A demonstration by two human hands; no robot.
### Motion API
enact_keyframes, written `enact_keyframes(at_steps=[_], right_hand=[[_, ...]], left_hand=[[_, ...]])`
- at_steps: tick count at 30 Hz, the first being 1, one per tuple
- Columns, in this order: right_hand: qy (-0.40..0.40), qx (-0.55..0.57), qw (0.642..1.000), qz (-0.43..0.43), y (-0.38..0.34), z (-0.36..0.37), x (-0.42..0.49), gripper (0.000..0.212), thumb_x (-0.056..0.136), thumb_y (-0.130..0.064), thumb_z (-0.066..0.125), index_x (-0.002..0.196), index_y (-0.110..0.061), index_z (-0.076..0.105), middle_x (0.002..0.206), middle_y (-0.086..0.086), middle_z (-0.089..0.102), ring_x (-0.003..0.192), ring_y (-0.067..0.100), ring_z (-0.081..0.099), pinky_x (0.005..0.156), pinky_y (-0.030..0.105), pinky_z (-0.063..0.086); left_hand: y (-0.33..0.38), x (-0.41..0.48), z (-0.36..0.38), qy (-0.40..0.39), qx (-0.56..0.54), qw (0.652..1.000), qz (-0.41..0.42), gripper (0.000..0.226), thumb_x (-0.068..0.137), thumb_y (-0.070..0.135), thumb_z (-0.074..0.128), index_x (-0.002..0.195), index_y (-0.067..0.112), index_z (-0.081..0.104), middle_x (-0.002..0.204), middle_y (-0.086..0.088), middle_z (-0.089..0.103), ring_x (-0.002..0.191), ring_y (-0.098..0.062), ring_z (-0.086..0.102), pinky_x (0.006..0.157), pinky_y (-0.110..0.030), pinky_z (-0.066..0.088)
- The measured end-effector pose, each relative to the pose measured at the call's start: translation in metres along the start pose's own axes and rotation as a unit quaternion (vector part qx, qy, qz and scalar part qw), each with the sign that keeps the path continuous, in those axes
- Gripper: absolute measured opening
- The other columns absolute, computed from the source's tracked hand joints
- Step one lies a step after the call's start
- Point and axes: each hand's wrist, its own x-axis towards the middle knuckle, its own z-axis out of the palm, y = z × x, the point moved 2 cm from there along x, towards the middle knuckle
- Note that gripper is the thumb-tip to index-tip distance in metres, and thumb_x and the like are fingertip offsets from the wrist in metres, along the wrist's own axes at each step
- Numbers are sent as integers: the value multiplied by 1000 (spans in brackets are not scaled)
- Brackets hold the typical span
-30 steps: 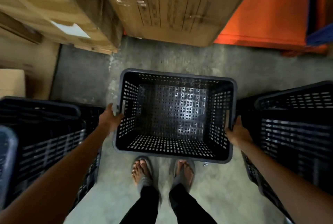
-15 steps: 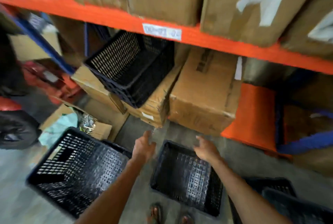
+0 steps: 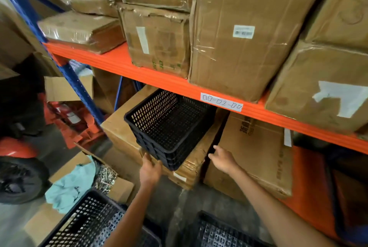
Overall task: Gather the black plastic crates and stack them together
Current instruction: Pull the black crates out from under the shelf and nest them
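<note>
A stack of black perforated plastic crates (image 3: 169, 125) rests tilted on a cardboard box under the orange shelf beam. My left hand (image 3: 149, 171) is just below the stack's near left corner, fingers apart, touching or nearly touching its bottom edge. To the right of the stack, a short gap away, my right hand (image 3: 224, 160) is open and holds nothing. Another black crate (image 3: 87, 225) stands on the floor at the lower left. At the bottom middle, a third black crate (image 3: 217, 232) is partly hidden by my right arm.
The orange shelf beam (image 3: 179, 83) carries several cardboard boxes above the stack. A large carton (image 3: 256, 157) stands to the right of it. A blue upright (image 3: 65, 63), an open box with a teal cloth (image 3: 73, 185) and screws, and a black wheel (image 3: 18, 179) are at the left.
My hands let go of the crate on the floor and rose toward the tilted stack under the shelf. The view lifted from the floor to the shelving.
</note>
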Motion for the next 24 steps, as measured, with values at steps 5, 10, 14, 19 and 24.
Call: enact_keyframes(at_steps=[5,10,14,19,24], right_hand=[[47,2,999,19,-48,25,105,67,98,-46,44,155,-15,24,151,12,44,138,31,44,110,36,37],[92,15,994,52,-69,55,181,77,99,-47,42,155,-3,14,150,18,44,135,32,46,103,32,40],[71,29,993,88,-65,84,219,70,102,-33,41,153,4,12,158,19,28,143,29,36,111,29,33],[153,36,981,117,-65,101,229,63,99,-20,43,150,5,18,142,23,50,128,32,54,99,31,43],[93,-7,987,131,-65,85,218,74,96,-36,50,154,-5,18,144,14,50,130,31,52,103,36,46]], left_hand=[[7,99,7,5,-74,996,-43,74,95,30,54,155,13,15,155,-16,37,139,-38,39,112,-43,33],[10,174,33,37,-136,987,-78,87,90,30,62,155,8,8,155,-20,33,140,-41,36,116,-47,30],[7,205,67,43,-88,987,-127,82,85,16,66,146,-2,13,130,-33,53,120,-47,54,99,-46,43],[2,217,83,76,-78,984,-144,86,75,12,73,139,4,17,116,-34,57,106,-50,58,94,-52,49],[-2,210,66,32,-30,991,-124,83,73,5,70,136,1,16,119,-35,56,111,-49,58,97,-48,46]])
